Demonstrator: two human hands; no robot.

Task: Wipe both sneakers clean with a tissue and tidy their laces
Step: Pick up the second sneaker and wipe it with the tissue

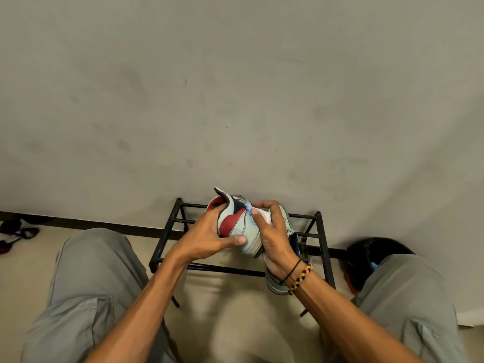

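A pale green sneaker with red and navy panels is held up over the black metal shoe rack. My left hand grips its heel end, thumb across the side. My right hand holds a white tissue against the sneaker's side. The second sneaker lies on the rack under my right wrist, mostly hidden. The laces are out of sight.
The rack stands against a grey wall. My knees in grey trousers flank it. Dark shoes lie on the floor at far left. A dark round object sits by my right knee.
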